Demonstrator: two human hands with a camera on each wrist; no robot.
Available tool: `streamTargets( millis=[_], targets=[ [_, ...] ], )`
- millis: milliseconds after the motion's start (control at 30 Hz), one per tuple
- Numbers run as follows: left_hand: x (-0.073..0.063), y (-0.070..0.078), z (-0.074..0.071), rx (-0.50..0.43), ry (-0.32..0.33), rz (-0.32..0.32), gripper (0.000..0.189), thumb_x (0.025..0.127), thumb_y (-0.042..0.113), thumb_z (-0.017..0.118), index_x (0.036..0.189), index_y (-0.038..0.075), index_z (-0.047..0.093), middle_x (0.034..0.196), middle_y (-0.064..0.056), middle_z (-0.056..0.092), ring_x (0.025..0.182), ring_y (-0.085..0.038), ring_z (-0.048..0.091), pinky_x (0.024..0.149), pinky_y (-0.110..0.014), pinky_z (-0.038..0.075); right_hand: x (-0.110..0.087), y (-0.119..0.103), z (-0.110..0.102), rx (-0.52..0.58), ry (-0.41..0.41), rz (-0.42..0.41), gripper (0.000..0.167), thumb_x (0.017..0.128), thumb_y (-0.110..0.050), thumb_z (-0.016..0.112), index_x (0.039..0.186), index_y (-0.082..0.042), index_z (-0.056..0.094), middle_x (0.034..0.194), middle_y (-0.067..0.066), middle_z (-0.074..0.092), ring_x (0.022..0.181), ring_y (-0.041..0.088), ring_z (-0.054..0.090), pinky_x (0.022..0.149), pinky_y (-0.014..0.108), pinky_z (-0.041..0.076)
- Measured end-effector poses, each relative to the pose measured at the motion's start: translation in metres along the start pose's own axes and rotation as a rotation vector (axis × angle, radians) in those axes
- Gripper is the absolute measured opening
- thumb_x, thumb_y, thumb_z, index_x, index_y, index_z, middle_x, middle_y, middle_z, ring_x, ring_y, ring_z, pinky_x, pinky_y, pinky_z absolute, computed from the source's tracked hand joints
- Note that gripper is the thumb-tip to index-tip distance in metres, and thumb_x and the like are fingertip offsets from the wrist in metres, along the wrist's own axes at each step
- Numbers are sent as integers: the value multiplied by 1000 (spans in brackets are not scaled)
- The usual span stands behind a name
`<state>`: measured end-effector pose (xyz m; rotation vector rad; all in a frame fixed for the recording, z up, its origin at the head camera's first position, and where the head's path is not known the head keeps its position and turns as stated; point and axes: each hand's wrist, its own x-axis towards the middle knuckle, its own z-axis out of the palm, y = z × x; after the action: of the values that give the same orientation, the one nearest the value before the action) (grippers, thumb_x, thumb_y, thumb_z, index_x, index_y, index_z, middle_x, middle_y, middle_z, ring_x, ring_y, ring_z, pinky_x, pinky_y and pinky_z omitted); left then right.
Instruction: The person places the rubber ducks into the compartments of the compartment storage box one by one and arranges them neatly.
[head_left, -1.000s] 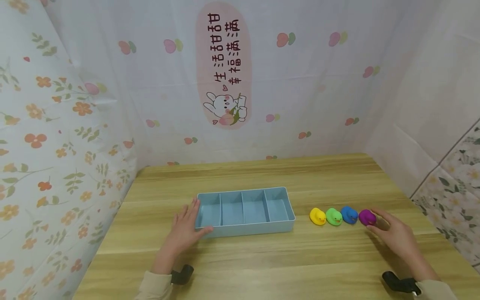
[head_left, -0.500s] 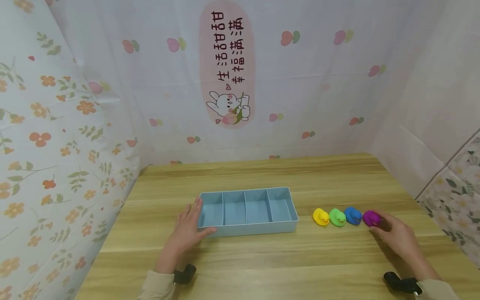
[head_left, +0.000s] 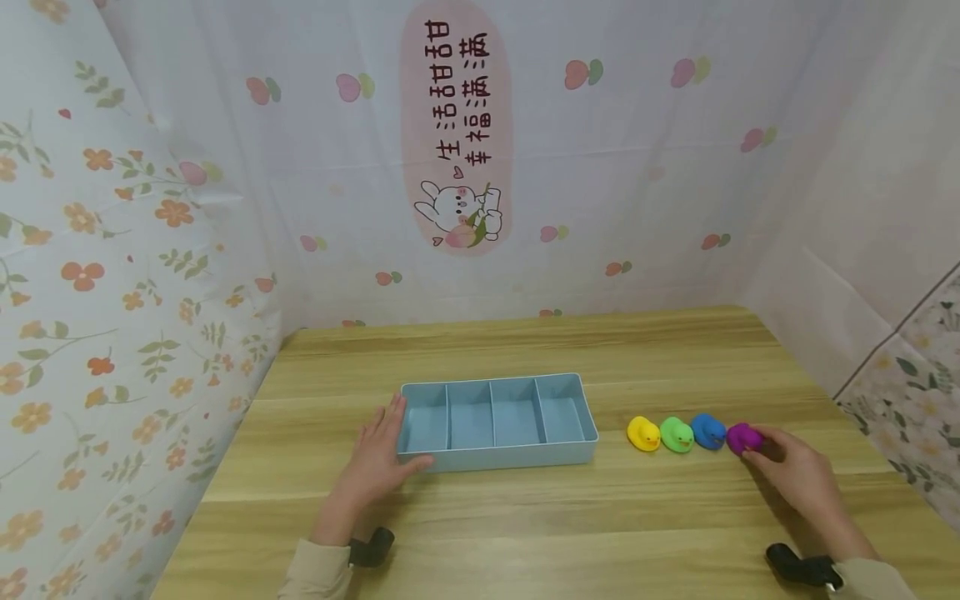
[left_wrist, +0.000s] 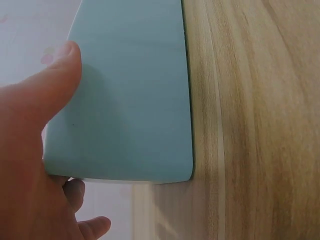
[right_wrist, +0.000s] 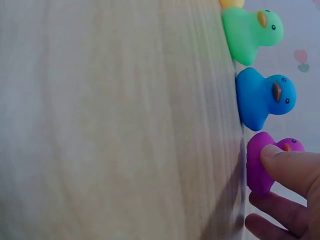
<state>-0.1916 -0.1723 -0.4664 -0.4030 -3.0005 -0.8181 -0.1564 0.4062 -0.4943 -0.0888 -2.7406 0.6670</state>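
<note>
Lower right, the right hand (head_left: pixel 801 477) pinches a small purple rubbery duck (head_left: pixel 742 438); to its left, at lower centre, a blue rectangular four-compartment plastic tray (head_left: pixel 498 459) stretches left to right, spread left hand (head_left: pixel 373 462) touching its left end.

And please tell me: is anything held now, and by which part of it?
The purple duck is held by its body, below the head, in the right hand. The left hand touches the left end of the blue tray.
</note>
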Motion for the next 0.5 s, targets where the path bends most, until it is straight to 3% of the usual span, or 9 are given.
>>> streamTargets(
  millis=[167,500],
  targets=[
    [1,-1,-1,3,-10,6,101,83,48,69,152,-1,15,159,-16,13,142,-48,17,109,-71,14,2,-5,-7,35,-33,53,43,89,-17,67,118,13,55,110,39,58,97,58,57,76,66,42],
    [0,-2,-2,-2,-6,20,98,84,49,67,152,-1,15,159,-17,14,141,-49,19,108,-71,16,12,-21,-17,63,-51,71,51,92,-28,62,124,11,52,119,41,52,106,62,46,78,67,39]
  ],
)
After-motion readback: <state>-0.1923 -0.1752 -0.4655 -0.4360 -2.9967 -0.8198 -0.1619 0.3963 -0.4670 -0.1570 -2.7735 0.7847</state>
